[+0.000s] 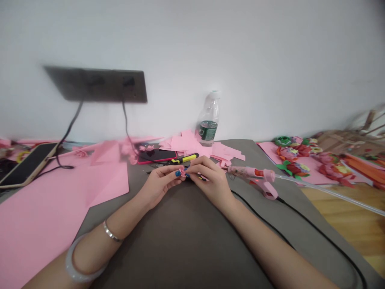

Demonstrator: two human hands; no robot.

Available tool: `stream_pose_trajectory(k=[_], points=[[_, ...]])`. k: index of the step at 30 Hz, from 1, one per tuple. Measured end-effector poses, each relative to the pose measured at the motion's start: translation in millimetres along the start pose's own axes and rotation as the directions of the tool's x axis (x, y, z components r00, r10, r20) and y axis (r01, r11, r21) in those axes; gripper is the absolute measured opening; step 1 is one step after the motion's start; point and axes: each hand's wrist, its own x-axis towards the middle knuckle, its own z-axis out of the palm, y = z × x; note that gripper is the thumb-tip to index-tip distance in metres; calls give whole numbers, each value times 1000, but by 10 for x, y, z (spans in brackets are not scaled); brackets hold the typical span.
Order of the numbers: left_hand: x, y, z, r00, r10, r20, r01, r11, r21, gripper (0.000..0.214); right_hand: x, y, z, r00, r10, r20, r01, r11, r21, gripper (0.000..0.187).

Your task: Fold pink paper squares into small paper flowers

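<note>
Between my fingertips is a small pink paper flower (182,171), held over the grey table mat. My left hand (162,182) pinches it from the left, thumb in front. From the right, the fingers of my right hand (212,176) close on its other side and partly hide it. Just behind my hands lie a yellow and black utility knife (184,159) and a phone with a pink-red edge (158,155). To the right of my right hand rests a pink glue gun (261,180) with a long clear glue stick (327,192) in its back.
Pink paper sheets (45,216) cover the left side, with a second phone (28,164) on them. Behind my hands are loose pink paper pieces (186,142) and a plastic bottle (209,120). Colourful paper flowers (296,166) lie at right. A black cord (319,230) crosses the mat (180,245).
</note>
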Motion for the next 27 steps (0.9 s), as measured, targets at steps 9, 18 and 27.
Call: stream_pose_trajectory(k=[9, 18, 27], points=[[-19, -4, 3, 996, 90, -6, -89, 994, 61, 22, -9, 0, 15, 996, 90, -18, -88, 993, 73, 14], [-31, 5, 11, 986, 166, -13, -162, 974, 160, 25, -4, -32, 22, 989, 145, 1, -145, 985, 96, 13], [-20, 3, 14, 999, 46, 7, -46, 998, 39, 24, 0, -53, 36, 1000, 6, -7, -6, 1000, 21, 13]])
